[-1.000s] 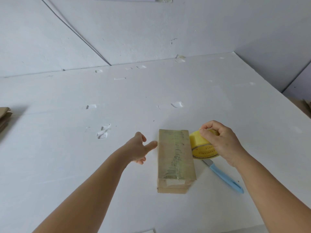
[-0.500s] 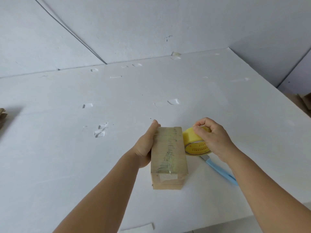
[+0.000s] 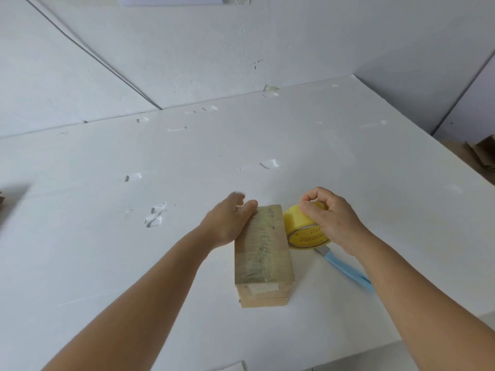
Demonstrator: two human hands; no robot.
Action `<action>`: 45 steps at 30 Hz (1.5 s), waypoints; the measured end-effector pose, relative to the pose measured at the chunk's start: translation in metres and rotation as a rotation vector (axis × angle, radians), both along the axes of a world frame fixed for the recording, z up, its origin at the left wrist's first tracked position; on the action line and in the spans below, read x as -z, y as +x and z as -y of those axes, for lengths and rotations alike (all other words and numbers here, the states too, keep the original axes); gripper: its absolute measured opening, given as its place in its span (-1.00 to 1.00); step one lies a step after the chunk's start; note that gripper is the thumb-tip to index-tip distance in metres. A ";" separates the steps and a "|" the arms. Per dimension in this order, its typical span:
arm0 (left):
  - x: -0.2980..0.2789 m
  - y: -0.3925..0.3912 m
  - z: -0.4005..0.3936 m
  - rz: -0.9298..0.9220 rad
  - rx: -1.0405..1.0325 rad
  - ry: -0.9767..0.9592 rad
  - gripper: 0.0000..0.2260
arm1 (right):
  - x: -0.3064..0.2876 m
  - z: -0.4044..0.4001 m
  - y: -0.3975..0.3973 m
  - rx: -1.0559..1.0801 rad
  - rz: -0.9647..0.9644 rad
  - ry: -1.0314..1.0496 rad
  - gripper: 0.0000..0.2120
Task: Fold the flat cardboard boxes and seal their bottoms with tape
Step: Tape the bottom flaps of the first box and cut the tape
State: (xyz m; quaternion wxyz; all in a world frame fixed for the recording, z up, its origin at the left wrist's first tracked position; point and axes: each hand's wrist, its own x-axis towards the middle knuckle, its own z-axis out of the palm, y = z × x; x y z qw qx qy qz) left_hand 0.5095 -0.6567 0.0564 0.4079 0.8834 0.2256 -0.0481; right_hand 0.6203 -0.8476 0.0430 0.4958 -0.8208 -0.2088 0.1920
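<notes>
On the white bench (image 3: 107, 263), nearest the viewer, a small brown cardboard box (image 3: 262, 255) is seen standing with its taped face upward, its long axis running from 6 o'clock to 12 o'clock; clear tape has been laid along that face and down over the near end. At 3 o'clock of the box, partly hidden under the right forearm, a light-blue handled utility knife (image 3: 345, 269) lies on the bench, pointing toward 10 o'clock. The box's far left edge is touched by the left hand (image 3: 230, 223), whose fingers are stretched along it and curl round nothing. Just beside the far right corner, at 1 o'clock of the box's middle, a yellow roll of clear packing tape (image 3: 302, 228) is gripped by the right hand (image 3: 332, 220), fingers curled over its top. The right hand is judged the nearer to any further taping, the box lying at its 9 o'clock. Nothing can be seen inside the box. Farther off, scraps of clear tape (image 3: 155, 216) stick to the bench at 10 o'clock.
</notes>
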 end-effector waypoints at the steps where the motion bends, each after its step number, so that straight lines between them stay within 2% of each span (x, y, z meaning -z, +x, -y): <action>1: -0.006 0.004 0.001 0.080 0.049 0.132 -0.60 | -0.001 -0.001 0.000 -0.006 -0.004 0.003 -0.94; 3: -0.018 0.012 0.011 0.162 0.234 0.222 -0.52 | -0.002 -0.002 0.000 -0.013 -0.001 0.001 -0.95; 6: -0.021 0.024 0.030 -0.010 0.465 0.367 -0.46 | -0.002 -0.003 0.001 -0.030 0.028 -0.018 -0.94; 10: -0.011 0.024 0.029 -0.024 0.376 0.436 -0.49 | -0.005 -0.002 0.006 -0.037 0.061 -0.039 -0.93; 13: -0.006 0.021 0.029 0.005 0.334 0.420 -0.51 | -0.006 0.000 0.013 -0.100 0.253 -0.339 -0.90; 15: -0.007 0.020 0.031 0.014 0.327 0.425 -0.53 | -0.004 0.004 0.015 -0.118 0.338 -0.439 -0.87; 18: -0.011 0.023 0.032 -0.032 0.348 0.417 -0.52 | -0.001 0.006 0.018 -0.143 0.345 -0.442 -0.86; 22: -0.032 0.036 0.026 -0.267 0.443 0.301 -0.41 | -0.001 0.005 0.022 -0.192 0.400 -0.442 -0.86; 27: -0.049 0.083 0.042 -0.286 0.594 0.331 -0.61 | 0.000 0.010 0.022 -0.225 0.442 -0.427 -0.77; 29: -0.046 0.096 0.044 -0.358 0.656 0.254 -0.71 | -0.001 0.012 0.021 -0.236 0.475 -0.440 -0.76; 33: -0.036 0.104 0.041 -0.445 0.613 0.040 -0.82 | -0.004 0.018 0.019 -0.192 0.463 -0.373 -0.83; 40: -0.026 0.103 0.043 -0.431 0.521 -0.087 -0.87 | -0.007 0.019 0.018 -0.140 0.483 -0.337 -0.85; 45: -0.020 0.091 0.037 -0.330 0.342 -0.134 -0.92 | 0.005 0.025 0.014 -0.008 0.471 -0.256 -0.64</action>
